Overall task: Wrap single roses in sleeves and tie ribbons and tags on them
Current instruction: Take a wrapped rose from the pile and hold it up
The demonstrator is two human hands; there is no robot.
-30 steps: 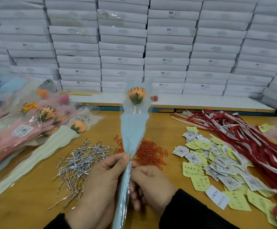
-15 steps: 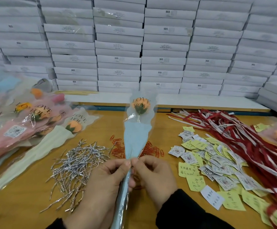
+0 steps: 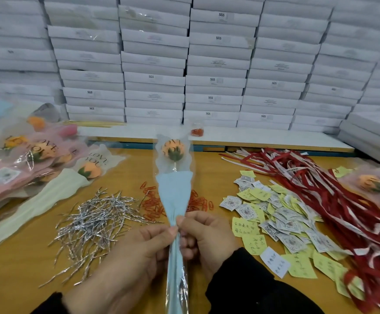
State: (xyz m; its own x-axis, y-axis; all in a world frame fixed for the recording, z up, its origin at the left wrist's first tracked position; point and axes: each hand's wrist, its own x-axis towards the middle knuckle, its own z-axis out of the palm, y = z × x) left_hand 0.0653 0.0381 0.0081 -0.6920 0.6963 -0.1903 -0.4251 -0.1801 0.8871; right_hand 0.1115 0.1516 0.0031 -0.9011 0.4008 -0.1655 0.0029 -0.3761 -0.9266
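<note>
An orange rose (image 3: pixel 173 148) stands upright inside a clear and light-blue sleeve (image 3: pixel 174 193) above the wooden table (image 3: pixel 14 266). My left hand (image 3: pixel 125 264) grips the sleeve's narrow lower part from the left. From the right, my right hand (image 3: pixel 205 236) pinches the same spot, thumb and forefinger meeting at the sleeve. A pile of silver twist ties (image 3: pixel 94 220) lies left of my hands. Red and white ribbons (image 3: pixel 334 200) are heaped at the right, with yellow and white tags (image 3: pixel 277 220) beside them.
Wrapped roses in pink and cream sleeves (image 3: pixel 26 168) are stacked at the left. Orange paper clips (image 3: pixel 155 202) lie behind the sleeve. Another wrapped rose (image 3: pixel 370 182) rests on the ribbons at far right. Stacks of white boxes (image 3: pixel 214 64) fill the back wall.
The rose and sleeve have shifted slightly and my right hand has come up to pinch the sleeve where my left thumb holds it. The view has tilted down a little.
</note>
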